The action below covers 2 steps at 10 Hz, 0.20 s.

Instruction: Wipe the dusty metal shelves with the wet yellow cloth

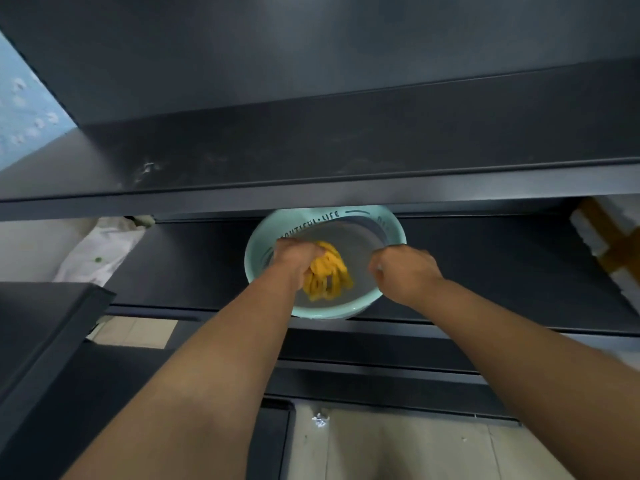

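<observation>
While your left hand [294, 258] clenches around the bunched yellow cloth [329, 275], you hold it just above the water in a pale green basin [258, 244], the cloth's folds hanging below your fist. The basin sits on a dark metal shelf [502, 268], partly tucked under the shelf above [311, 150], which shows pale dusty smears near its left end. Your right hand [405, 271] is at the basin's right rim with its fingers curled; blur hides whether it grasps anything. A white bag [100, 251] lies to the left, beside the shelf.
</observation>
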Available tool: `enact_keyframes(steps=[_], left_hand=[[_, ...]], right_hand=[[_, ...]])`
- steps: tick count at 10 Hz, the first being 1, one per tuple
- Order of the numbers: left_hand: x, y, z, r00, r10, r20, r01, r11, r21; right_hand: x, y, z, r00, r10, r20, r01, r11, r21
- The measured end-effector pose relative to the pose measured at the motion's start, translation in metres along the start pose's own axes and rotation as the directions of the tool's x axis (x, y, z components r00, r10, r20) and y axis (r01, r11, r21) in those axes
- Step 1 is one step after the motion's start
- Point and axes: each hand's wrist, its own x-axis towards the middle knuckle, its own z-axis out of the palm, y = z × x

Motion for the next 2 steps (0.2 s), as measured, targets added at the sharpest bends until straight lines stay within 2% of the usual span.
enact_keyframes(steps=[2], left_hand=[[0.0102,-0.0110,-0.0132,0.997,0.065,-0.028,-0.063,0.996,0.070]], right_hand=[[0.0027,-0.0129,0.0059,1.000,-0.008,0.006,0.008,1.000,0.005]])
